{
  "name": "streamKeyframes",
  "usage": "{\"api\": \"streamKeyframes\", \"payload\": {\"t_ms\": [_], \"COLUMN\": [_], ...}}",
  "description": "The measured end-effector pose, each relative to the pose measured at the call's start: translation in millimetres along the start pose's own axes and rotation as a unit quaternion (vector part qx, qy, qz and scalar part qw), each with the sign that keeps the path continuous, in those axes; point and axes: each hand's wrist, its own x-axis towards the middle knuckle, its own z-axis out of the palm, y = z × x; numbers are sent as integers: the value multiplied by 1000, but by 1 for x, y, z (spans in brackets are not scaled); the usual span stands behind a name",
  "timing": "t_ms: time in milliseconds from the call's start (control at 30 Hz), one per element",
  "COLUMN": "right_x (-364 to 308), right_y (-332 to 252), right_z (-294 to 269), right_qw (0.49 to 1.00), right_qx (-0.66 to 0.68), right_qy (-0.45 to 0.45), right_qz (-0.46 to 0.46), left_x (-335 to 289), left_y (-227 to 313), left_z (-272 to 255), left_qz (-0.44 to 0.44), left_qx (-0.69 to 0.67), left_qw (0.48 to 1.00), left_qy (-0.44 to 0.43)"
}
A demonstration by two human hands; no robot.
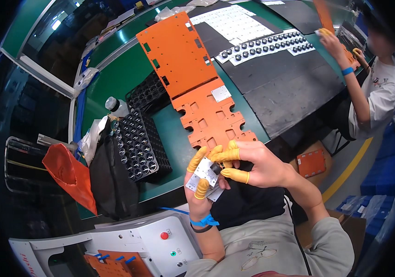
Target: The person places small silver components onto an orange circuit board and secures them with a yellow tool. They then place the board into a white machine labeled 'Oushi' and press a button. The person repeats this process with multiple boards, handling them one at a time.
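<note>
Small white square plates (pixel 204 171) with holes are gripped in my left hand (pixel 198 203), which wears yellow finger cots and a blue wrist strap. My right hand (pixel 266 162), also in yellow finger cots, pinches a short black cylindrical part (pixel 216 168) against the face of the top plate. Whether the part is fixed to the plate, I cannot tell. Just beyond both hands lies an orange panel with cutouts (pixel 206 115). Another white plate (pixel 221 93) rests on that panel.
A black tray (pixel 140 147) of round black parts stands left on the green table (pixel 164 121). A larger orange panel (pixel 176 57) lies beyond. White plates topped with black parts (pixel 266 46) sit on a black mat (pixel 283 83). At right, a co-worker (pixel 377 87) handles orange pieces.
</note>
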Motion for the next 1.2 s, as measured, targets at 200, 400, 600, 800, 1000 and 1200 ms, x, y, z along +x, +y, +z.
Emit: {"api": "streamKeyframes", "payload": {"t_ms": [200, 400, 600, 800, 1000, 1200], "right_x": [1, -1, -2, -4, -8, -14], "right_y": [0, 3, -2, -9, -5, -14], "right_z": [-1, -3, -5, -7, -4, -8], "right_qw": [998, 990, 993, 990, 995, 994], "right_qx": [-42, -119, -105, -133, -88, -101], "right_qy": [9, 18, -8, 5, 27, 42], "right_qz": [-43, -68, -59, -50, -35, -21], "left_x": [-3, -3, -5, -4, 0, -1], "left_y": [3, 4, 3, 1, -3, -9], "left_z": [6, 8, 10, 11, 16, 22], "left_qz": [-40, -22, 70, 116, 151, 173], "left_qx": [-15, 73, 162, 239, 225, 257], "left_qw": [999, 997, 984, 964, 963, 951], "left_qy": [3, 7, 9, -7, -6, -16]}}
